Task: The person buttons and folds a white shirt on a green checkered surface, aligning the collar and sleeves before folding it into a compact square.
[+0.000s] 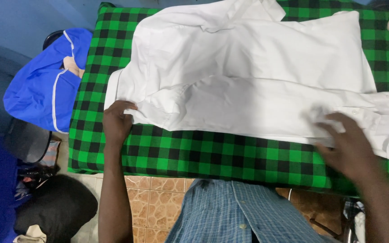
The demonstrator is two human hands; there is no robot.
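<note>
Left hand [115,122] fingers pinch the white shirt [248,76] edge; right hand [345,144], blurred, fingers spread flat on its sleeve [271,110].

A white shirt [248,72] lies spread on a counter covered with a green and black checked cloth [212,153]. The left hand [115,121] grips the shirt's near edge, while the right hand [350,144], blurred, presses flat on a sleeve. A blue garment [41,90] lies beside the counter.
</note>
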